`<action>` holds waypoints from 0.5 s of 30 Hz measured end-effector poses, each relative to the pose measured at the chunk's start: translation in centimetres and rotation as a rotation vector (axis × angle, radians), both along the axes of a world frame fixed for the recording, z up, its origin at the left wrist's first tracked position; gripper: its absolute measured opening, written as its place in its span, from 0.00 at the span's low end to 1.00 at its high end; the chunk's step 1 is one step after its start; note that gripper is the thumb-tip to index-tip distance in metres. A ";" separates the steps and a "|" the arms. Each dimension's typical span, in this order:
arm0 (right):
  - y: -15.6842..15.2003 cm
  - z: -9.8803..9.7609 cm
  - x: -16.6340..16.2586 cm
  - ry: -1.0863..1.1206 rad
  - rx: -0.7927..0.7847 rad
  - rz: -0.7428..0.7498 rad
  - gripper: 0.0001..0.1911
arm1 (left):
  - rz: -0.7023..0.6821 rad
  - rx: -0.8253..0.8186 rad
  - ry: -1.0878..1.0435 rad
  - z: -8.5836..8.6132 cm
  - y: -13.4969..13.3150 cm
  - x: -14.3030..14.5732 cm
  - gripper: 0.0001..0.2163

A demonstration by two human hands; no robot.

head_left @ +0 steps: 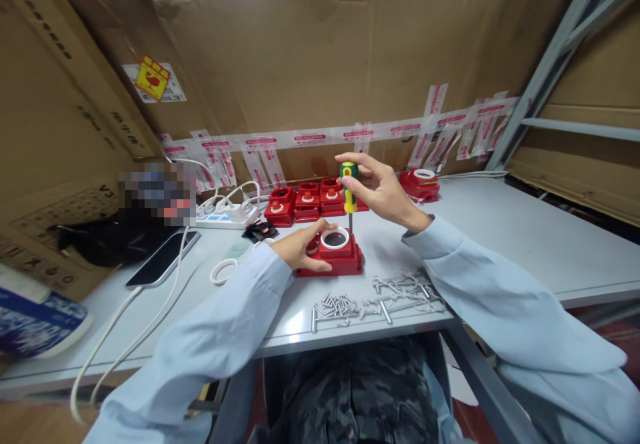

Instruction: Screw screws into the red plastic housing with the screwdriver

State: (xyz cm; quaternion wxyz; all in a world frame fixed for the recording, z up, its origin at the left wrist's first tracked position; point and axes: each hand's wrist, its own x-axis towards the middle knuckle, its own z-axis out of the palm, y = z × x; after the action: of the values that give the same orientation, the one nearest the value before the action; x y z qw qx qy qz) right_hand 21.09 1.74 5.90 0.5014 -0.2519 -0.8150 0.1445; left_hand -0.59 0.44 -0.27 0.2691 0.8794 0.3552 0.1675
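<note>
A red plastic housing (342, 262) with a white ring (335, 237) on top lies on the grey table in front of me. My left hand (300, 247) grips its left side, fingers closed on it. My right hand (379, 189) holds a green-and-yellow screwdriver (349, 187) upright, its tip down on the housing's right corner, fingers wrapped round the handle.
A pile of metal screws and pins (373, 299) lies near the table's front edge. Several red housings (305, 204) stand in a row behind, another (423, 184) at the right. A phone (163, 257), a power strip (227, 215), a loose white ring (223, 271) lie left. Cardboard walls surround the table (525, 237).
</note>
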 end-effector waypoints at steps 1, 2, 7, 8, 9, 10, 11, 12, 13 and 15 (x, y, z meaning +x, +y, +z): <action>0.0 0.0 -0.1 0.010 0.009 -0.014 0.18 | 0.002 -0.002 0.006 0.1 0.0 0.0 0.34; 0.0 0.0 -0.1 0.013 0.034 -0.047 0.17 | 0.003 -0.003 0.012 0.2 -0.1 0.0 0.34; -0.3 0.3 0.0 -0.052 0.077 -0.075 0.18 | -0.004 -0.005 0.019 0.3 -0.2 0.0 0.32; -0.3 0.4 0.1 -0.065 0.042 -0.019 0.19 | -0.006 -0.002 0.019 0.3 -0.2 0.0 0.32; -0.3 0.5 0.2 -0.074 0.008 0.040 0.20 | -0.008 0.001 0.020 0.2 -0.1 0.0 0.33; -0.3 0.6 0.3 -0.079 -0.015 0.081 0.20 | -0.011 0.004 0.018 0.1 0.0 -0.1 0.33; -0.2 0.6 0.2 -0.080 -0.019 0.088 0.19 | -0.013 0.007 0.016 0.0 0.0 -0.1 0.33; -0.2 0.7 0.1 -0.080 -0.001 0.056 0.19 | -0.013 0.008 0.015 -0.1 0.1 -0.2 0.34; -0.2 0.6 0.0 -0.080 0.037 -0.014 0.18 | -0.012 0.008 0.017 -0.1 0.1 -0.2 0.34; -0.3 0.5 -0.3 -0.093 0.130 -0.197 0.18 | -0.006 0.006 0.027 0.1 0.0 -0.1 0.33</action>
State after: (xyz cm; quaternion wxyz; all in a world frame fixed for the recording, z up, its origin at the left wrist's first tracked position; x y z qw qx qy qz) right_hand 20.78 1.40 6.40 0.4900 -0.3040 -0.8165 0.0296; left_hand -0.73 0.42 -0.18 0.2621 0.8835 0.3556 0.1560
